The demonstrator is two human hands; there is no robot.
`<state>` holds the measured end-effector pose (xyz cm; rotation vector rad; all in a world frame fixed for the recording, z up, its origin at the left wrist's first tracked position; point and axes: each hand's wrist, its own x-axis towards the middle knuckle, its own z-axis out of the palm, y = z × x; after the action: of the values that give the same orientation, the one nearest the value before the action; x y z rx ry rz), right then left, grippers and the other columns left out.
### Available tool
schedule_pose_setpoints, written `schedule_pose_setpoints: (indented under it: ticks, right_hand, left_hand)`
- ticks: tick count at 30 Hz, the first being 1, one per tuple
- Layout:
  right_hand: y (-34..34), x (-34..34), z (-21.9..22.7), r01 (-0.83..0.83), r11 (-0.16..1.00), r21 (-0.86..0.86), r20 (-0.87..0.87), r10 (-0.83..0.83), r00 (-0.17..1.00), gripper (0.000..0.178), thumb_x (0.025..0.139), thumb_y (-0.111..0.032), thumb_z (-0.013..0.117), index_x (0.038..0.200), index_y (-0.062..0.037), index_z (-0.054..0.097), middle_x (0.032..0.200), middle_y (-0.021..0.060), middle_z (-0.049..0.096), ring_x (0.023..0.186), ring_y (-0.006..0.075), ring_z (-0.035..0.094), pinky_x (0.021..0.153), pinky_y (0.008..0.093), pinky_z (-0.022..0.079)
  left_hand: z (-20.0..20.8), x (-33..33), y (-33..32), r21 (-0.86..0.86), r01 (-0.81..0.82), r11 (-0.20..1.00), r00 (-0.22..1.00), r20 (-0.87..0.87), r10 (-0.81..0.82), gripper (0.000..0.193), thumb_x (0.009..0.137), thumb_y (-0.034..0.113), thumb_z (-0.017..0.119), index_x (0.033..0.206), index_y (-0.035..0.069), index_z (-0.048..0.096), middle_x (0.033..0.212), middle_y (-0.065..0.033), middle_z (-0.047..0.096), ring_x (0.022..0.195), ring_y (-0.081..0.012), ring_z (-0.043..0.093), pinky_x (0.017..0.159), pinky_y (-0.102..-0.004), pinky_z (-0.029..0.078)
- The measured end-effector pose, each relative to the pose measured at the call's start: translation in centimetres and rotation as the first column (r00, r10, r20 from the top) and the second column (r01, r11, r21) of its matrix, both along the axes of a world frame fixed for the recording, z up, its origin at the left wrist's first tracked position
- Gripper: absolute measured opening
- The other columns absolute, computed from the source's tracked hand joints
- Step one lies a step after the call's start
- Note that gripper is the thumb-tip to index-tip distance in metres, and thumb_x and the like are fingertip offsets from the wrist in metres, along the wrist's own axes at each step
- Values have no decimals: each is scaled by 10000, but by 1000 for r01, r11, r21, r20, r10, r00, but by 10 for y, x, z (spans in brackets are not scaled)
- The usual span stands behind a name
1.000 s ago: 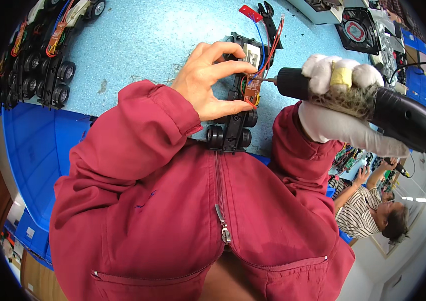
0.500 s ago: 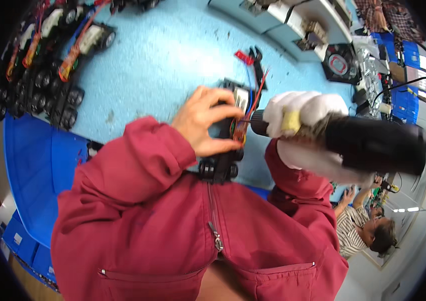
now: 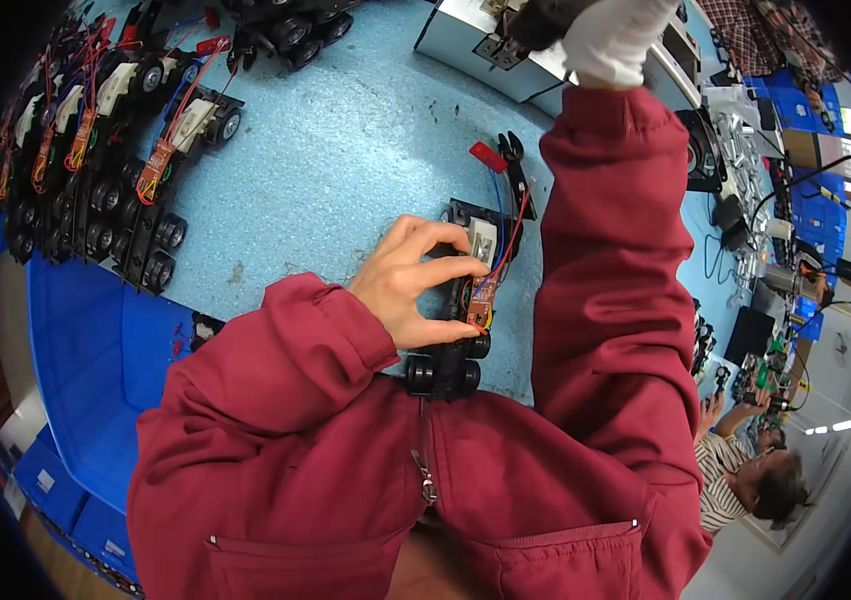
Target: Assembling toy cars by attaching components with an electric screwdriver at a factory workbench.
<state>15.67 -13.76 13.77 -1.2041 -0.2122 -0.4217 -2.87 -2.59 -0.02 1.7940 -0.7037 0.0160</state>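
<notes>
A black toy truck chassis (image 3: 453, 352) with a brown circuit board (image 3: 482, 300), red and blue wires and black wheels lies on the blue table close to my body. My bare left hand (image 3: 408, 283) grips it, thumb and fingers closed around the board's area. My right hand (image 3: 617, 45), in a white glove, is stretched far forward to the top edge. It is closed on the dark electric screwdriver (image 3: 543, 22), mostly cut off by the frame; its tip is over a pale metal box (image 3: 500, 50). A small red part (image 3: 488, 157) on a blue wire lies beyond the chassis.
Several similar wired chassis (image 3: 85, 150) stand packed together at the far left, with more wheels (image 3: 295, 35) at the top. A blue bin (image 3: 90, 370) sits below the table's left edge. On the right, a person in a striped shirt (image 3: 720, 495) works among tools and cables.
My gloved right hand has carried the screwdriver from beside the circuit board up and forward to the metal box. My left hand still holds the chassis.
</notes>
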Motion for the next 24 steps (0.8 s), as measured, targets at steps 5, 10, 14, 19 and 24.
schedule_pose_setpoints:
  ticks: [5, 10, 14, 19, 24]
  right_hand:
    - [-28, -58, 4, -22, 986, 165, 58, 13, 998, 665, 716, -701, 521, 710, -39, 459, 478, 75, 449, 358, 195, 479, 306, 292, 428]
    - [-121, -120, -16, -642, 750, 157, 76, 639, 765, 776, 449, -850, 589, 849, -187, 524, 676, -60, 488, 591, 119, 461, 632, 306, 311]
    - [-102, -176, -23, -470, 880, 63, 12, 470, 882, 778, 443, -895, 523, 717, -171, 443, 581, -51, 443, 483, 122, 467, 496, 289, 304]
    - [-88, -192, -36, -381, 921, 78, 30, 380, 925, 814, 454, -922, 460, 717, -151, 453, 548, -36, 433, 473, 148, 485, 487, 288, 318]
    - [-77, -184, -49, -367, 928, 65, 45, 364, 930, 862, 435, -934, 445, 692, -111, 427, 511, 8, 409, 465, 184, 491, 478, 306, 336]
  left_hand:
    - [-2, 4, -2, 12, -10, 1000, 999, 39, 9, 578, 504, 297, 838, 1008, 104, 630, 1049, -86, 521, 962, -282, 477, 846, -381, 405]
    - [-6, 1, -2, 21, -54, 998, 998, 29, 54, 475, 548, 213, 818, 984, 121, 654, 1038, -42, 516, 922, -251, 452, 822, -343, 418]
    - [-10, 1, -6, 2, -47, 999, 997, 61, 47, 496, 551, 193, 818, 1014, 142, 650, 1056, -26, 505, 917, -238, 439, 810, -333, 415]
    - [-10, -3, -5, 41, 14, 999, 1000, 16, -15, 533, 581, 122, 790, 1085, 114, 617, 1105, -58, 479, 990, -224, 441, 881, -330, 372]
    - [-11, -5, -4, 16, 20, 1000, 1000, 13, -20, 537, 594, 110, 777, 1103, 116, 606, 1109, -64, 476, 982, -223, 439, 881, -332, 370]
